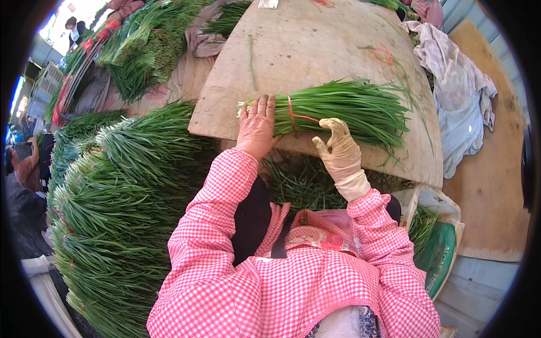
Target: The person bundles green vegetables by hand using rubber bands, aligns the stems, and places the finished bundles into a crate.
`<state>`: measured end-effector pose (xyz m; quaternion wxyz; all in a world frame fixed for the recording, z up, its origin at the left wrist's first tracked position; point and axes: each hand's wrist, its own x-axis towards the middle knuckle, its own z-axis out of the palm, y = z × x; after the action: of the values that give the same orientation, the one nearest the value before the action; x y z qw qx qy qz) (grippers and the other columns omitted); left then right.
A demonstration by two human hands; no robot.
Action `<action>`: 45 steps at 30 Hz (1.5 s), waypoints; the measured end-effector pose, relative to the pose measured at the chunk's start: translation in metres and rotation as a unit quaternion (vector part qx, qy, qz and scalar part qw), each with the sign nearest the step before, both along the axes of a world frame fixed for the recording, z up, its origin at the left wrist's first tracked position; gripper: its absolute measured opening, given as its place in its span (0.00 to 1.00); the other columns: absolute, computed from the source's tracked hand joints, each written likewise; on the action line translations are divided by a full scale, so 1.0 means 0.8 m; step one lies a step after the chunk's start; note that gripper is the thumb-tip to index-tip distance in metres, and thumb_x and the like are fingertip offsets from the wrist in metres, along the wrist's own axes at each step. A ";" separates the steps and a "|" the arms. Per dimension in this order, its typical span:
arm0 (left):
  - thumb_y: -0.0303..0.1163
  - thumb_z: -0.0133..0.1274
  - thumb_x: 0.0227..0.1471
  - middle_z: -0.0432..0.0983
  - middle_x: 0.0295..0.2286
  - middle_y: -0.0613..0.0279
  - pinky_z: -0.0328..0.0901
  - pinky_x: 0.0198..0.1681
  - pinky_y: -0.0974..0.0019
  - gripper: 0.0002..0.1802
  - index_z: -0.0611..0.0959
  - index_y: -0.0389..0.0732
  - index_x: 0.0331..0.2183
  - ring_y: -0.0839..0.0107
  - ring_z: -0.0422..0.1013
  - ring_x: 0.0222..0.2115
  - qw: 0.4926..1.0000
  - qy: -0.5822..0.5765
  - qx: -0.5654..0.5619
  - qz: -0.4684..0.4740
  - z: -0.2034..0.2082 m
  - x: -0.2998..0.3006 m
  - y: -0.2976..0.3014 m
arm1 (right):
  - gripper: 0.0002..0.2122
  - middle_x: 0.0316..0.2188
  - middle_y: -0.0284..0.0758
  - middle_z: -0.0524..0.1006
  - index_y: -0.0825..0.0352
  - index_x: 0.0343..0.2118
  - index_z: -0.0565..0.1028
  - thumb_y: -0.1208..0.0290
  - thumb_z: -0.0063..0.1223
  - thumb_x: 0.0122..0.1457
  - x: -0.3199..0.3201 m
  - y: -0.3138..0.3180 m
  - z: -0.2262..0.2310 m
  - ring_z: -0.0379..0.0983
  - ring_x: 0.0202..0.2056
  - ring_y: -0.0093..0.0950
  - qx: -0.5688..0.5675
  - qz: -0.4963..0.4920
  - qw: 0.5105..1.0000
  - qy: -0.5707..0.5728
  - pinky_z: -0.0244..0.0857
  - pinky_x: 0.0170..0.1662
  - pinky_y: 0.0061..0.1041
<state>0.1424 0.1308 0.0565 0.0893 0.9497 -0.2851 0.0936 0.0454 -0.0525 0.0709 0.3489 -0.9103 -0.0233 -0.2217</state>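
Note:
A bundle of green garlic chives [349,110] lies across the wooden board, its pale cut ends to the left and its leaf tips to the right. My bare left hand [257,127] lies over the bundle near the cut ends, fingers together on top, gripping it. A thin red tie [292,114] circles the stems just right of that hand. Part of the tie stretches rightward to the fingertips of my right hand [341,152], which wears a stained pale glove. Its fingers are curled on the tie, with the thumb held a little apart.
The wooden board [315,50] bears stray leaves and a loose red tie [382,54]. Tied chive bundles [112,225] are stacked high on the left. Loose leaves [304,180] lie below the board's near edge; a cloth [451,84] hangs at the right. Another person [25,163] is far left.

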 end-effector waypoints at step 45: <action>0.39 0.62 0.26 0.67 0.39 0.50 0.53 0.51 0.45 0.40 0.69 0.34 0.45 0.53 0.61 0.46 0.990 0.071 -0.121 -0.004 -0.005 0.020 -0.032 | 0.16 0.18 0.25 0.60 0.60 0.19 0.63 0.58 0.38 0.61 0.048 0.045 -0.003 0.53 0.21 0.16 0.433 0.267 0.837 0.202 0.47 0.23 0.16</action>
<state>0.1584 0.1051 0.0527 0.2240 0.9350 -0.2687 0.0591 0.0835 -0.0162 0.0682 0.7501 -0.6492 -0.0960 0.0815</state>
